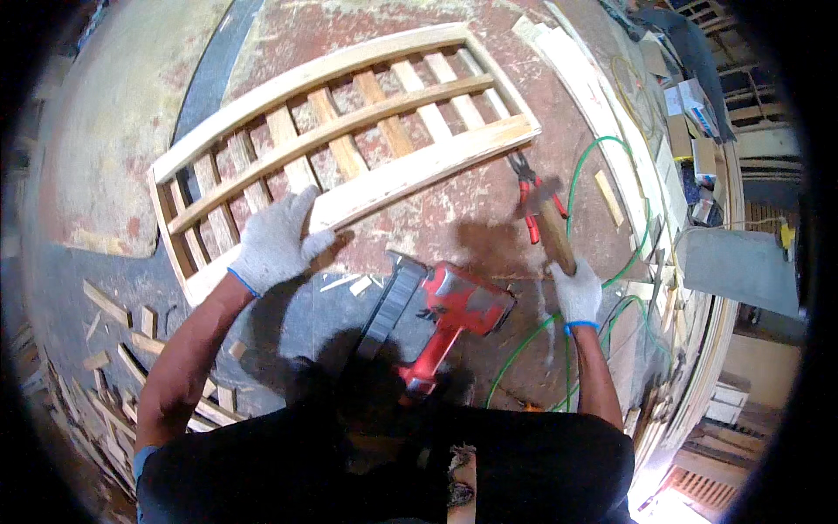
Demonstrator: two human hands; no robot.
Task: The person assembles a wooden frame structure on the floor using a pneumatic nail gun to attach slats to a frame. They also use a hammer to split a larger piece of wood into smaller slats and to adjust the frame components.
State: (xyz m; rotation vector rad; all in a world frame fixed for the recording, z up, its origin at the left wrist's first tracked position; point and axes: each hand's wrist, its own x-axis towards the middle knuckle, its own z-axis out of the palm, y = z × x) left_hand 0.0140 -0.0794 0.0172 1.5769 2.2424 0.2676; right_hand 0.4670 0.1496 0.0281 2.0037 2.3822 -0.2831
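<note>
A pale wooden slatted frame [384, 185] with one curved long side lies tilted across the worktop. My left hand [275, 240], in a light grey glove, grips its near rail, fingers over the wood and thumb on the near side. In my right hand [576, 295], also gloved, is a hammer [559, 234], held by its wooden handle. Its dark, blurred head is above red-handled pliers [532, 225] by the frame's near right corner. Close to my body, between my arms, lies a red and black nail gun [463, 301].
A green hose [499, 382] loops around the right side. Wood offcuts [109, 304] litter the lower left, and a small wood strip [608, 199] lies right of the pliers. Long pale boards [602, 105] line the right edge, with boxes [691, 109] beyond.
</note>
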